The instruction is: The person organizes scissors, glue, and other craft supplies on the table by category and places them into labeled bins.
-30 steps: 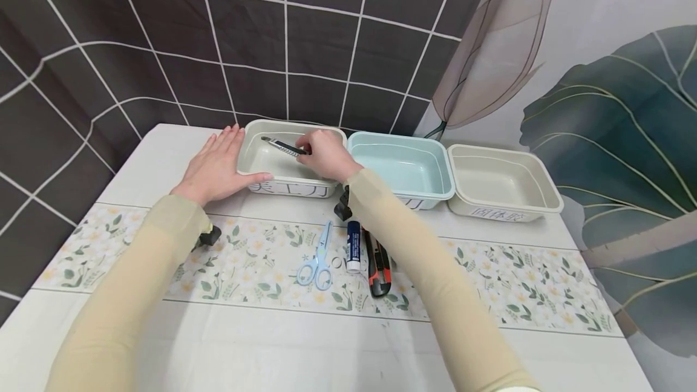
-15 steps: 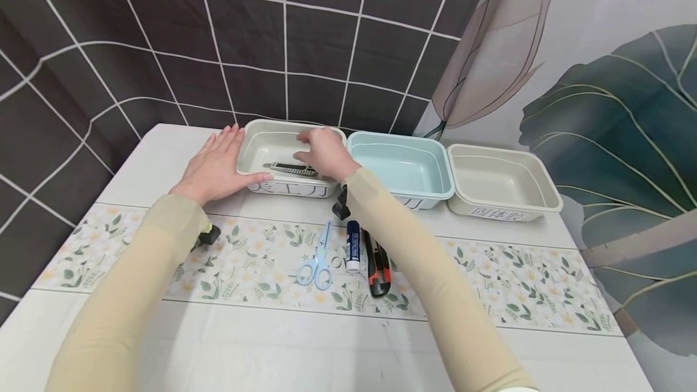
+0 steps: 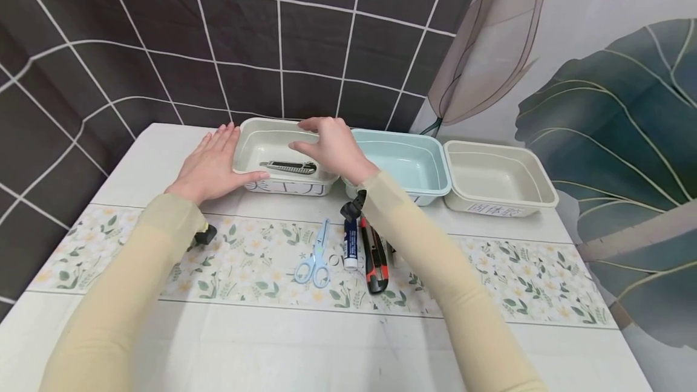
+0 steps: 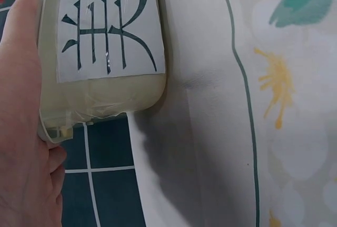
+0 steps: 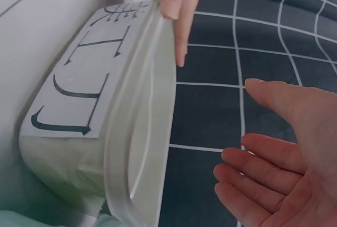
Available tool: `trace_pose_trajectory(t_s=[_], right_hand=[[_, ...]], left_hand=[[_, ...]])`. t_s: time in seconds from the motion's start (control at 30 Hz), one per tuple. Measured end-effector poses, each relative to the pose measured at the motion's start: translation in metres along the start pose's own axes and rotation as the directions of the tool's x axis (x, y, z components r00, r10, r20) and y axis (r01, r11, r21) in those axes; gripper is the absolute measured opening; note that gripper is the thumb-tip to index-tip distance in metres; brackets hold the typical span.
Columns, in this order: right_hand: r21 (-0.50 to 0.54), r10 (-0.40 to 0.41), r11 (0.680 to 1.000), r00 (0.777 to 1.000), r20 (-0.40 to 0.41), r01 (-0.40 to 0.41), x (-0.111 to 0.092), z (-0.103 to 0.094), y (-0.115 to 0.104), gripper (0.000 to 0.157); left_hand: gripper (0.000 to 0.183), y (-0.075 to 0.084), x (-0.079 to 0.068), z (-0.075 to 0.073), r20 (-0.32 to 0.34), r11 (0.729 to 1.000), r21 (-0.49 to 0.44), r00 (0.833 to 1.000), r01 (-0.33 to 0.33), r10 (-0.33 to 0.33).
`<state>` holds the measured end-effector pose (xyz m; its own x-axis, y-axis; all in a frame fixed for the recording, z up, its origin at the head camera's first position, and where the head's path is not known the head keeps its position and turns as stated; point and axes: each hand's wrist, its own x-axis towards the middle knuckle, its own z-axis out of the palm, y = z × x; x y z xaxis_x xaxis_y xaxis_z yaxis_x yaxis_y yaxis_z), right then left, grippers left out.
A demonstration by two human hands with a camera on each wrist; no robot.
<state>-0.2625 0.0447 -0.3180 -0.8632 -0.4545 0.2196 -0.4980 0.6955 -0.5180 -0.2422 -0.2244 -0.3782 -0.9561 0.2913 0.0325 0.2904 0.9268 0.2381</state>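
A slim utility knife [image 3: 288, 167] with a black and silver handle lies on the floor of the left cream bin [image 3: 291, 188], which has a handwritten label on its front. My left hand [image 3: 209, 165] rests at that bin's left end, fingers straight and thumb across the front rim. In the left wrist view, the thumb [image 4: 23, 32] runs along the rim beside the label. My right hand [image 3: 337, 149] hovers over the bin's right end with fingers apart and nothing in them. The right wrist view shows this palm [image 5: 300, 148] facing the bin, not touching it.
Blue scissors [image 3: 316, 259], a glue stick [image 3: 351, 247] and a red-black utility knife [image 3: 374, 259] lie on the flowered table strip. Something beside that knife is mostly hidden by the right sleeve. A light blue bin [image 3: 405, 162] and another cream bin [image 3: 501, 177] stand to the right.
The slim utility knife was in my right hand over the left bin; it has been let go and now lies inside. My right hand has risen and moved slightly right. The left hand stayed put.
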Motion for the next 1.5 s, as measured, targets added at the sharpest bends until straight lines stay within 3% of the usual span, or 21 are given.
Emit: trace_pose_trajectory(t_s=[0.43,0.83,1.5], right_hand=[[0.058,-0.032,0.998,0.997,-0.066,0.036,-0.039,-0.030,0.005,0.052],[0.094,0.029,0.995,0.996,-0.082,-0.021,-0.089,-0.051,0.027,0.055],[0.082,0.119,0.990,0.993,-0.014,-0.117,-0.175,-0.041,0.052,0.066]], left_hand=[[0.123,-0.001,0.000,0.001,0.001,1.000,-0.003,1.000,-0.004,0.004],[0.123,-0.002,0.002,0.000,0.006,1.000,-0.004,1.000,-0.011,0.011],[0.124,0.000,0.000,0.000,0.008,1.000,-0.017,1.000,-0.007,0.008]])
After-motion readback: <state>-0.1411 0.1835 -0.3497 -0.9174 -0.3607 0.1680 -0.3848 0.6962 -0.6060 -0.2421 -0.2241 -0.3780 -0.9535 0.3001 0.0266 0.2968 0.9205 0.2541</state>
